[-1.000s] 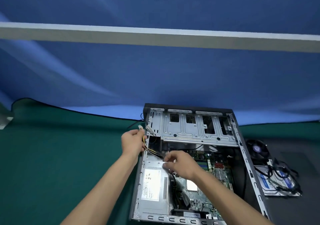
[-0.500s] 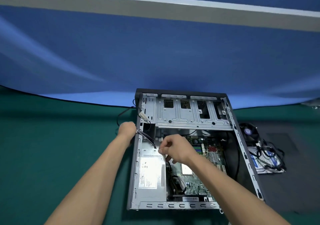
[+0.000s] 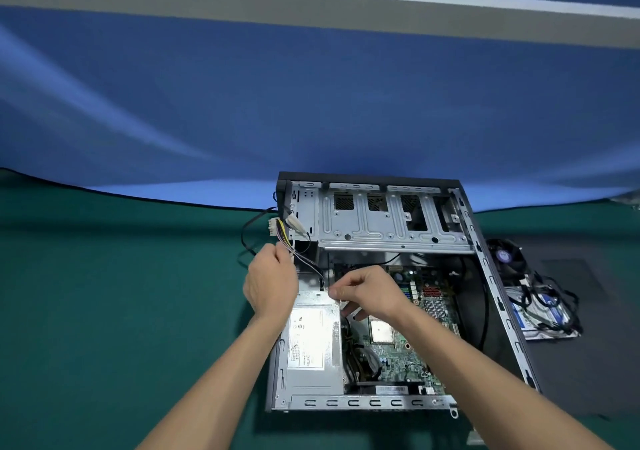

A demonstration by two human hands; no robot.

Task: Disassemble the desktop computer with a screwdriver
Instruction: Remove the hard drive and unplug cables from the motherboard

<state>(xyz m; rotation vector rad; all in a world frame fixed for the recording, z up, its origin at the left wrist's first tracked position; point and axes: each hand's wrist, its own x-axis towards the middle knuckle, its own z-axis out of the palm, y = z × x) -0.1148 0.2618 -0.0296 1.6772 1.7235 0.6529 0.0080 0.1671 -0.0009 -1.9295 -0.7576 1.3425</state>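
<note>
Since half a second ago left hand (image 3: 272,285) has slid nearer along the wire bundle (image 3: 298,254), fingers curled round it; white connector (image 3: 273,227) now dangles free at 12 o'clock of that hand. Right hand (image 3: 369,292) pinches at the far corner of the power supply (image 3: 310,337), likely steadying the wires' exit; what it grips, cannot tell. Computer case (image 3: 491,276) lies open on its side on green mat (image 3: 121,294). Removed fan (image 3: 505,254) sits at 3 o'clock, outside. Screwdriver not seen.

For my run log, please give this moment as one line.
left hand: holds power cables | right hand: on power supply corner | case: open
</note>
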